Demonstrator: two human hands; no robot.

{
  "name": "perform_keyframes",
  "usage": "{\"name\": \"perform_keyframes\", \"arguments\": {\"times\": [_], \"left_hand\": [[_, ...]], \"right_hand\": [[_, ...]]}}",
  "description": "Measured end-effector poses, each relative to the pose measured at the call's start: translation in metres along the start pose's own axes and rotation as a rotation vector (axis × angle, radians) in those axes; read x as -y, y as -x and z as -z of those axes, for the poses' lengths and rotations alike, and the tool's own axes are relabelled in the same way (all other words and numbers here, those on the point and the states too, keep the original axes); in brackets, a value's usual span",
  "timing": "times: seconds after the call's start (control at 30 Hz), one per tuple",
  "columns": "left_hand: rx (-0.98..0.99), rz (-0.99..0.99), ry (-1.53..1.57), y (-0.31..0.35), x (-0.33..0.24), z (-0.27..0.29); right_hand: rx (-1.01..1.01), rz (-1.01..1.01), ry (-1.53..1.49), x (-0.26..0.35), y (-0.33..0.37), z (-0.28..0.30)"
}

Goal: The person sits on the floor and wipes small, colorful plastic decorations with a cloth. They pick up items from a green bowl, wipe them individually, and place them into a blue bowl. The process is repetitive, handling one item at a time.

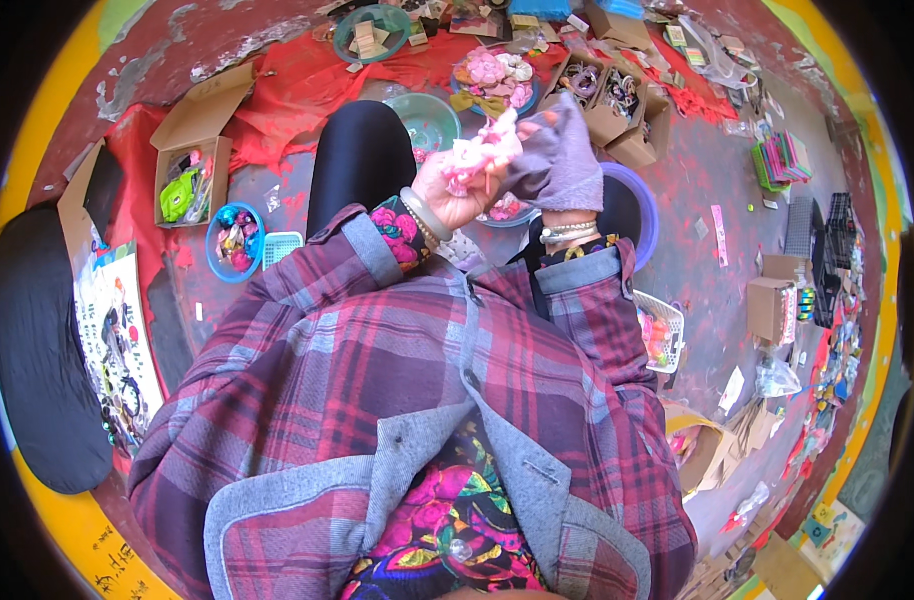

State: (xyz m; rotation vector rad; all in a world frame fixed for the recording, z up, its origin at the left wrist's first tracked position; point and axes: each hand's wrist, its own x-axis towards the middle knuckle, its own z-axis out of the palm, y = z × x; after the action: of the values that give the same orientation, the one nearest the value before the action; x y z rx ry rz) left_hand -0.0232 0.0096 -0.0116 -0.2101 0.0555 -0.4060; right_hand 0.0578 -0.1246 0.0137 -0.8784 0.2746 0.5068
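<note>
A pale pink ruffled scrunchie (485,150) is stretched between my two hands, above my lap. My left hand (451,196), palm turned up, holds its lower end in closed fingers. My right hand (559,165) wears a greyish-purple fingerless glove; its bent fingertips press against the scrunchie's upper right side, and the glove partly hides them. Just beyond my hands, a blue bowl (467,101) holds pink, white and mustard ruffled pieces. Below my hands, another bowl (522,219) with pink pieces is partly covered by them.
A green translucent basin (432,112) stands beside my left knee. To the left are a blue basket (213,262) of colourful pieces and an open cardboard box (217,165). On the right, a purple tub (649,215) sits near cardboard boxes (605,122) of hair ties and a white basket (674,345).
</note>
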Motion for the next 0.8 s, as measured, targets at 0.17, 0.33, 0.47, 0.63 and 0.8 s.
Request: {"name": "perform_keyframes", "arguments": {"times": [0.17, 0.33, 0.47, 0.63, 0.8], "left_hand": [[-0.173, -0.140, 0.018, -0.001, -0.008, 0.004], [-0.098, 0.004, -0.017, 0.002, 0.010, 0.009], [-0.032, 0.088, -0.020, -0.003, -0.005, 0.028], [-0.144, -0.186, -0.376, -0.005, -0.042, 0.022], [-0.592, -0.343, -0.728, -0.013, -0.058, 0.058]], "right_hand": [[0.334, 0.254, -0.027, -0.018, 0.011, 0.013], [0.377, 1.177, 0.892, -0.024, 0.025, -0.022], [0.367, 0.992, 1.292, -0.002, 0.007, -0.012], [-0.087, 0.713, 0.741, 0.030, 0.000, 0.017], [-0.200, 0.279, 0.198, 0.038, -0.004, 0.054]]}}
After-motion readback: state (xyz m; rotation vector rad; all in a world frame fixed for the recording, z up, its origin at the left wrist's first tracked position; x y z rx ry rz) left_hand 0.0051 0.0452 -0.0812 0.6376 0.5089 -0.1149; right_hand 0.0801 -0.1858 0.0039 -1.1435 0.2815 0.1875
